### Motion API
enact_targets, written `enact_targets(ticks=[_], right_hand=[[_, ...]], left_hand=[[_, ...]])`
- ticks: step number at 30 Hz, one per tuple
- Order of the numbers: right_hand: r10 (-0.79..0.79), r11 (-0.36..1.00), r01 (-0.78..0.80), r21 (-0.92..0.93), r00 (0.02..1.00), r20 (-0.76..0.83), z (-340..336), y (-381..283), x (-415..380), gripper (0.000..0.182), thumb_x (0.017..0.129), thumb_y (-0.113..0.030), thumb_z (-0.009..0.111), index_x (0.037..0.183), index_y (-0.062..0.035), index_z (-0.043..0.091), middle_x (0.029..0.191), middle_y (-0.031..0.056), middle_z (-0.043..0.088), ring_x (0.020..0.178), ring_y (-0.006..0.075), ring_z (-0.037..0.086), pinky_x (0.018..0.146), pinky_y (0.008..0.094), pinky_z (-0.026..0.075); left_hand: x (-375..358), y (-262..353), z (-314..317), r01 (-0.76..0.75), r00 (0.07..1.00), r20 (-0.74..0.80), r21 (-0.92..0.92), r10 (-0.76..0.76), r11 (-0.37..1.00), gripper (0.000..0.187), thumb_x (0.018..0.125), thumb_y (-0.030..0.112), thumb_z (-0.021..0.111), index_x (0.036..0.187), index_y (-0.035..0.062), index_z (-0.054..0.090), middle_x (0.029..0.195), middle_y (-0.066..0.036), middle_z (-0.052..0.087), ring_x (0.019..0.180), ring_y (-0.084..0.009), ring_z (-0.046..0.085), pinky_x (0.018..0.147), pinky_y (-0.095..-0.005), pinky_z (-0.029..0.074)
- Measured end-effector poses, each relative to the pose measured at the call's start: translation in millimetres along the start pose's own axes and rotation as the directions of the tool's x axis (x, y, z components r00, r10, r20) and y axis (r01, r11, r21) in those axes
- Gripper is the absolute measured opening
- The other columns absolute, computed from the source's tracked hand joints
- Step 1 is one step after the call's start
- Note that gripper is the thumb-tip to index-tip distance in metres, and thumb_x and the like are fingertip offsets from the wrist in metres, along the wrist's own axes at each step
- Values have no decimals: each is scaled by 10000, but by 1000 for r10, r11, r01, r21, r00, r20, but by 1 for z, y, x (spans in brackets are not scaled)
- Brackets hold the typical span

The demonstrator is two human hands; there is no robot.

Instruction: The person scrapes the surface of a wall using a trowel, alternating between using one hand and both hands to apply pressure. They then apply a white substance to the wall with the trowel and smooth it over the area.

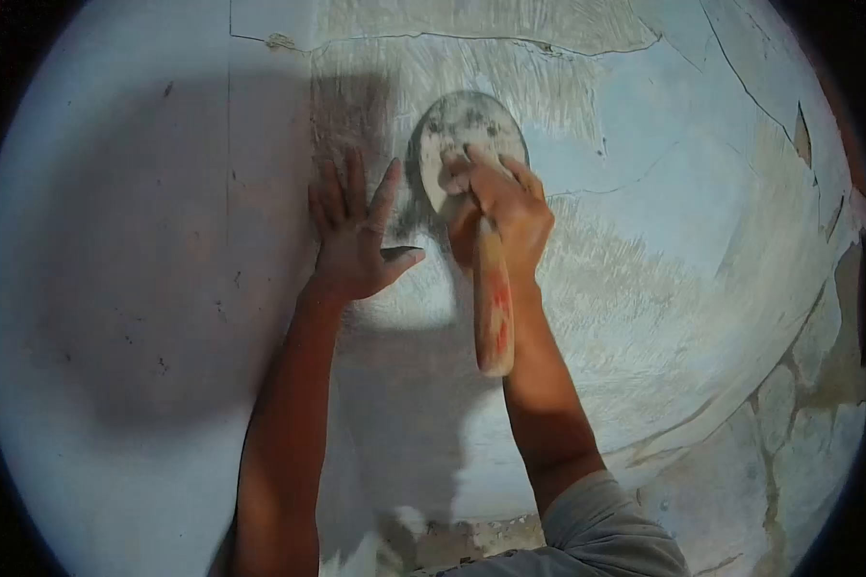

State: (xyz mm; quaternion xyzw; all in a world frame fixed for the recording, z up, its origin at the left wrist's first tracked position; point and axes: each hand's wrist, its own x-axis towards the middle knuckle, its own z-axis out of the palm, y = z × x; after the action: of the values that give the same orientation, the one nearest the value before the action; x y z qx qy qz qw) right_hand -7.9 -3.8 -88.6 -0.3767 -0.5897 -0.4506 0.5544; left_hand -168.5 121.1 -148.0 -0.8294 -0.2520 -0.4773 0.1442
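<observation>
My right hand (508, 216) is closed on a tool with an oval, pale, grey-stained blade (471, 115) and a long wooden handle (494, 317) with red marks. The blade lies against the pale wall surface (635, 125), its handle pointing down toward me. Left of the blade, my left hand (358, 236) rests on the wall with its fingers spread and holds nothing. Rough, streaky brushed texture shows on the wall above and to the right of the tool.
A crack (491, 38) runs across the top, and another (741, 72) slants down the upper right. Broken, patchy wall (741, 471) shows at the lower right. Dark shadows fall on the left and below my hands.
</observation>
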Motion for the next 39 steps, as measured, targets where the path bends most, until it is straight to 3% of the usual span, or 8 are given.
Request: enact_targets(ticks=[10, 16, 20, 22, 30, 35, 37, 39], right_hand=[[128, 991, -124, -47, 987, 94, -38, -28, -71, 240, 956, 15, 585, 882, -137, 755, 1028, 65, 839, 1125, 248, 790, 1079, 462, 549], [-6, 1000, 5, 23, 1000, 8, -7, -6, 24, 204, 911, 46, 591, 892, -103, 730, 1028, 74, 836, 1103, 251, 796, 1093, 464, 540], [63, 995, -56, -80, 994, 87, -35, -9, -54, 183, 952, 1, 602, 981, -90, 758, 1033, 92, 834, 1090, 231, 797, 1128, 436, 522], [116, 991, -121, 48, 988, 104, -41, -5, -102, 193, 970, -21, 590, 1001, -92, 766, 1050, 91, 835, 1109, 215, 791, 1148, 430, 503], [33, 999, -33, -2, 998, 56, -17, 0, 13, 288, 962, 37, 554, 847, -131, 757, 1048, 82, 837, 1123, 229, 787, 1115, 440, 517], [153, 987, -143, -69, 972, 176, -49, -14, -93, 241, 1012, -28, 613, 820, -87, 745, 1034, 49, 844, 1267, 175, 723, 1126, 447, 512], [148, 979, -158, 126, 985, 91, -42, -10, -95, 223, 975, 9, 612, 818, -83, 739, 1019, 67, 842, 1221, 214, 747, 1082, 440, 537], [74, 995, -77, 62, 995, 60, -37, -10, -58, 206, 933, 50, 607, 818, -70, 730, 1002, 90, 838, 1174, 260, 766, 1040, 434, 557]], left_hand=[[-1, 4, -1, 12, 1000, 24, 13, -12, 1000, 1286, 821, 551, 880, 1755, 267, 43, 1758, -311, -187, 1582, -602, -194, 1208, -779, -60], [1, 0, 0, -8, 1000, 21, 8, 8, 1000, 1292, 814, 564, 875, 1754, 272, 38, 1759, -301, -201, 1578, -597, -219, 1206, -778, -77], [-5, 0, 4, -10, 1000, 28, 5, 10, 1000, 1284, 819, 553, 873, 1755, 269, 41, 1761, -305, -189, 1581, -602, -201, 1202, -785, -71], [3, -2, 1, -15, 1000, -4, 12, 15, 1000, 1278, 824, 550, 870, 1755, 263, 43, 1761, -306, -184, 1582, -604, -193, 1203, -785, -63], [0, 1, 1, -20, 1000, 8, 49, 19, 999, 1271, 833, 563, 864, 1755, 251, 46, 1762, -307, -172, 1586, -605, -169, 1210, -777, -64], [2, 2, 0, 2, 1000, 14, 28, -2, 1000, 1277, 824, 572, 867, 1755, 263, 50, 1762, -298, -190, 1586, -603, -175, 1210, -776, -73], [0, 3, 2, -7, 1000, -21, 24, 7, 1000, 1272, 824, 581, 859, 1754, 291, 42, 1762, -288, -205, 1588, -594, -184, 1213, -771, -91], [-3, 1, 2, 15, 1000, 28, 0, -15, 1000, 1268, 823, 587, 862, 1755, 274, 60, 1758, -304, -199, 1579, -604, -201, 1211, -769, -87]])
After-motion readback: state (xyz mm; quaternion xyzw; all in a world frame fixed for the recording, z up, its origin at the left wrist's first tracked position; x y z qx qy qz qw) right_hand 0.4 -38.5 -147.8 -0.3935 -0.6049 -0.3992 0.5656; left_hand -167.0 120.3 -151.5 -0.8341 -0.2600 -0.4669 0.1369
